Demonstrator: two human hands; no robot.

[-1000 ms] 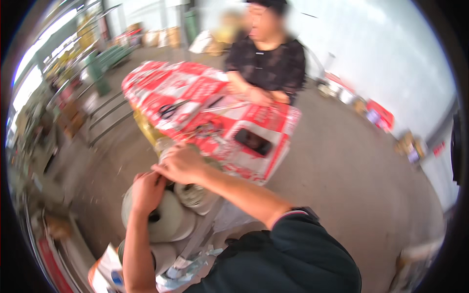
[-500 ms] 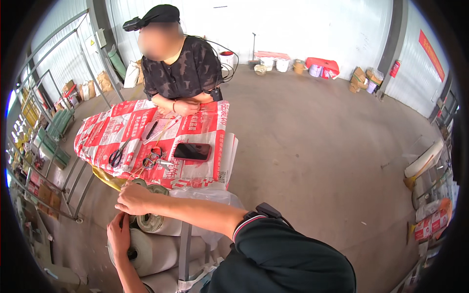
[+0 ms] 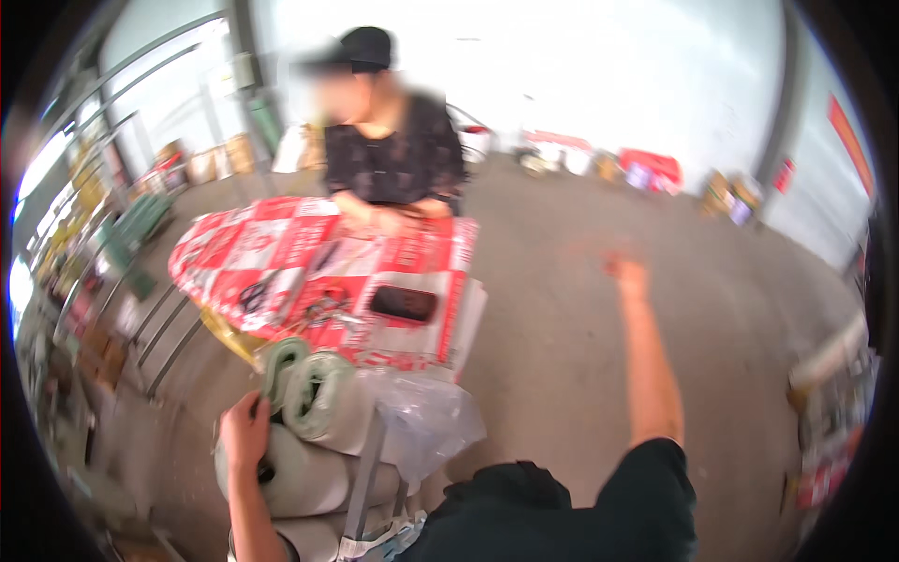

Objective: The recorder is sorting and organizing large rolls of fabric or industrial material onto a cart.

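Observation:
My left hand (image 3: 245, 433) is at the ends of the stacked rolls, against the lower grey-white roll (image 3: 314, 478). Its fingers are curled; whatever they grip is hidden. My right arm reaches far out to the right over the floor. The right hand (image 3: 626, 269) is closed and blurred, with a faint reddish streak beside it that I cannot make out. Above the left hand lie a small greenish roll (image 3: 283, 367) and a larger pale-green roll (image 3: 323, 398). Clear plastic film (image 3: 426, 421) hangs beside them.
A red-and-white checked package (image 3: 272, 234) bears a phone (image 3: 403, 303), black-handled scissors (image 3: 255, 295) and other small tools. Another person (image 3: 393, 159) leans on its far side. A metal bar (image 3: 367, 478) stands against the rolls. Metal railings rise at left; buckets and boxes line the far wall.
My right hand has left the rolls and swung far out to the right. My left hand stays at the roll ends. The view has shifted, and the other person's head has turned.

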